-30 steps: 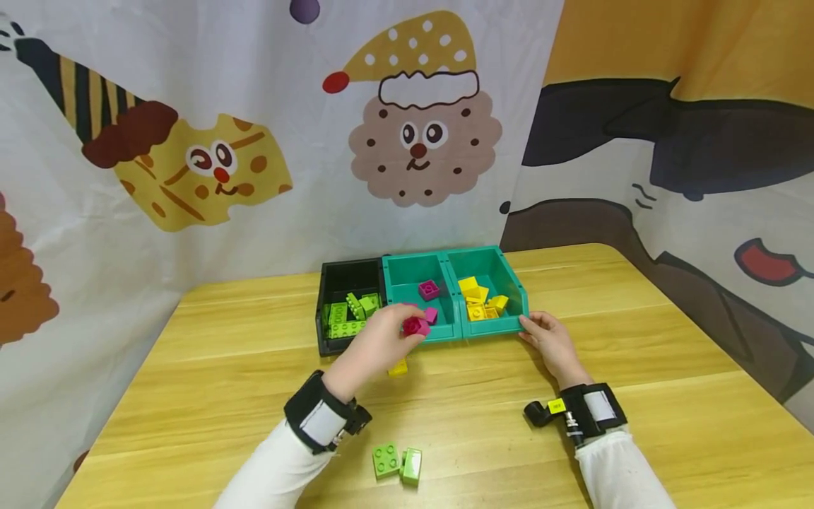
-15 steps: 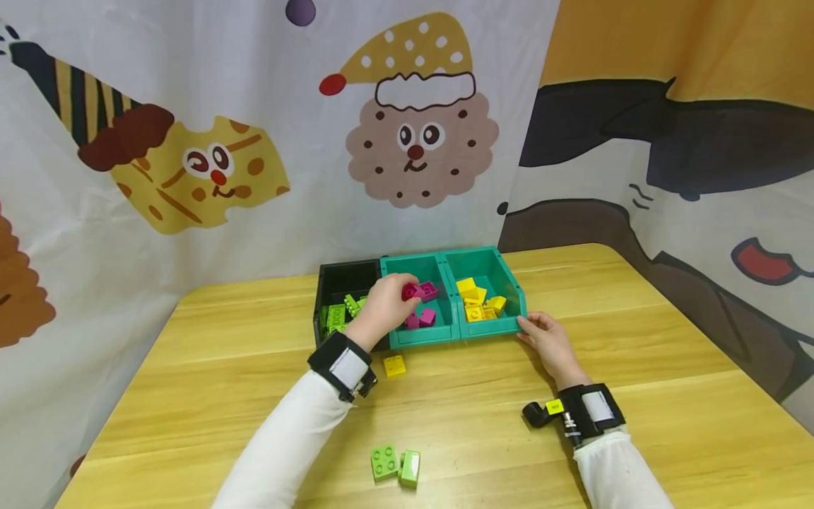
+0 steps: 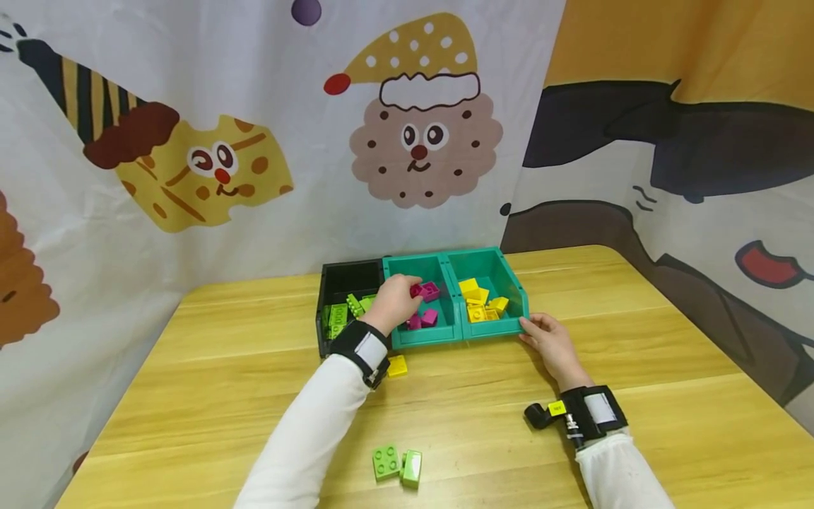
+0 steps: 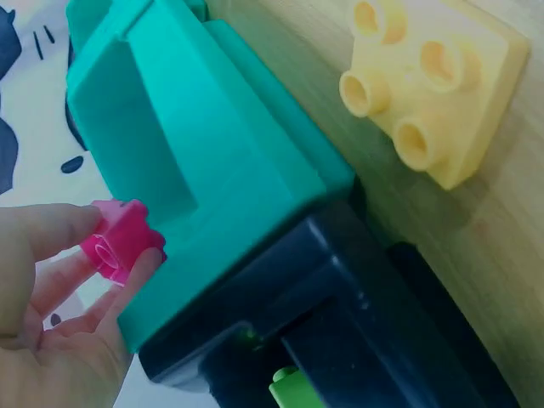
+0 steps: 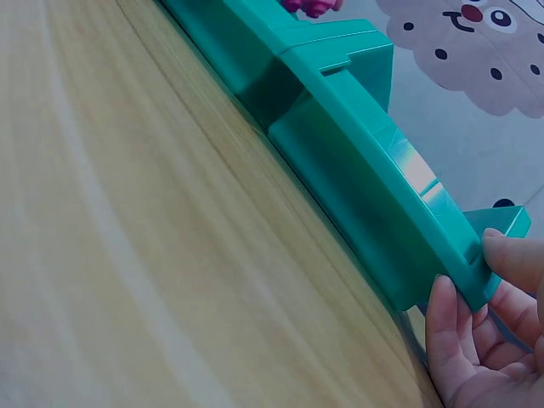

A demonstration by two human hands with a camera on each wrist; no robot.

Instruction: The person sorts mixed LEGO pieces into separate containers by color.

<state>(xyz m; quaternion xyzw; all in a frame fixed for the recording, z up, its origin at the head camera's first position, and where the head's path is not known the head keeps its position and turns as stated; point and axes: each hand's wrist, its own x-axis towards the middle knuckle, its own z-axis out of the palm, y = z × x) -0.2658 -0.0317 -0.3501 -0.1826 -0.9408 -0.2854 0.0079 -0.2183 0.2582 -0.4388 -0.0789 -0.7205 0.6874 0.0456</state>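
In the left wrist view my left hand (image 3: pixel 396 302) pinches a magenta toy brick (image 4: pixel 121 244) between thumb and fingers. That hand is over the middle teal bin (image 3: pixel 407 266), where several other magenta bricks (image 3: pixel 429 317) lie. My right hand (image 3: pixel 553 346) grips the front right corner of the right-hand teal bin (image 5: pixel 365 191), thumb on top and fingers below the rim. Yellow bricks (image 3: pixel 470 288) sit inside that bin. To the left, a black bin (image 3: pixel 346 274) contains green bricks (image 3: pixel 338 315), partly hidden by my left hand.
On the wooden table (image 3: pixel 483 403), a yellow brick (image 3: pixel 397 366) lies just in front of the bins. Two green bricks, one square (image 3: pixel 385 462) and one on its side (image 3: pixel 412 468), lie close together nearer to me. A printed curtain (image 3: pixel 305 233) hangs behind the table.
My left hand has moved farther back and over the middle bin with the magenta brick, uncovering the magenta bricks nearer its front. My right hand has stayed on the bin's corner.
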